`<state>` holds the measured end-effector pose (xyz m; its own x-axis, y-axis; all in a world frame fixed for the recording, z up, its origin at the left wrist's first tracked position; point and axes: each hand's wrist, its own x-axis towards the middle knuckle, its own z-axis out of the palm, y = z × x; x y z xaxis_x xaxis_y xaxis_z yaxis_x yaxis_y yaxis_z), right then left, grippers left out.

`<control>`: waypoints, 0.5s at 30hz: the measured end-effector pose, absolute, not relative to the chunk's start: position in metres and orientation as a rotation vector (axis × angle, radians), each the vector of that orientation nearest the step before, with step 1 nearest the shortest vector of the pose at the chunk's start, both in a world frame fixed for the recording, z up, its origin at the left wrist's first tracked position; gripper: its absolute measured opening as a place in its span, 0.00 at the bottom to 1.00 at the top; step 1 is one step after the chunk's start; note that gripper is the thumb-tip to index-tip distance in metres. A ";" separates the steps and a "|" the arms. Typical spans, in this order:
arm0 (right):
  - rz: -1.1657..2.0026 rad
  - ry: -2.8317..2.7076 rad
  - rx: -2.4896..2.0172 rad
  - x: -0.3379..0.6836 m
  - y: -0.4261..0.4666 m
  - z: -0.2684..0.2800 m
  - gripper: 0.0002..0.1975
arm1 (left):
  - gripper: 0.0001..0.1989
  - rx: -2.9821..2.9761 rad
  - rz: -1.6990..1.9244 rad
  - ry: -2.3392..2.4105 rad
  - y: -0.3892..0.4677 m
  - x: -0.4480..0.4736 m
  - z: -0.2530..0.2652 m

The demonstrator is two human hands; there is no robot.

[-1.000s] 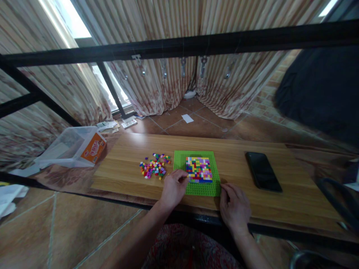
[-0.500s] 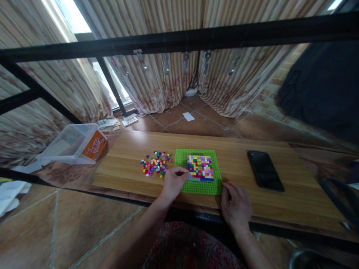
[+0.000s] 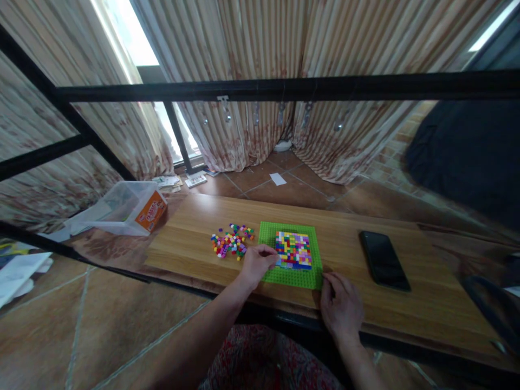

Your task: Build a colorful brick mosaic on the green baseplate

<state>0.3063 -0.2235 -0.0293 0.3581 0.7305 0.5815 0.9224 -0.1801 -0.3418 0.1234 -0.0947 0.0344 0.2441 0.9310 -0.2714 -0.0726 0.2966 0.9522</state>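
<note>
On the green studded baseplate [image 3: 298,279] lies a dense block of multicoloured toy bricks [image 3: 293,249], with a dark blue row along its near edge. My left hand [image 3: 258,265] pinches thumb and forefinger at the block's lower-left corner. A small light-blue brick [image 3: 278,261] shows at those fingertips, partly covered by them. At the plate's near right corner, my right hand [image 3: 342,303] has curled fingers, with thumb and forefinger gripping the edge. Left of the plate spreads a pile of loose bricks [image 3: 231,242] in mixed colours.
A black phone [image 3: 384,260] lies on the right of the wooden tabletop [image 3: 195,216]. Beyond its left end sits a clear plastic box [image 3: 125,208] with an orange label. A black metal rail [image 3: 260,90] crosses in front of striped curtains [image 3: 260,43].
The camera view has shifted, so the whole scene sits slightly lower and mostly further right. Both hands keep nearly the same places on the baseplate and bricks.
</note>
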 end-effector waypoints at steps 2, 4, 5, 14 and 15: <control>-0.376 -1.435 -1.964 0.307 -0.223 -0.029 0.17 | 0.08 1.104 0.929 1.090 -0.100 0.116 0.034; -0.368 -1.443 -1.959 0.307 -0.223 -0.030 0.17 | 0.08 1.188 0.976 1.105 -0.106 0.102 0.033; -0.364 -1.448 -1.959 0.307 -0.223 -0.030 0.18 | 0.08 1.236 0.990 1.123 -0.110 0.092 0.032; -0.378 -1.449 -1.968 0.308 -0.225 -0.031 0.17 | 0.05 1.640 1.014 1.588 -0.125 0.010 0.022; -0.386 -1.448 -1.970 0.308 -0.225 -0.031 0.17 | 0.05 1.694 0.986 1.604 -0.124 0.010 0.022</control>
<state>0.3084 -0.2247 -0.0312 0.3451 0.7351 0.5836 0.9281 -0.1747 -0.3289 0.0098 -0.1238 0.0216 -0.0065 0.9937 0.1119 0.5483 -0.0901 0.8314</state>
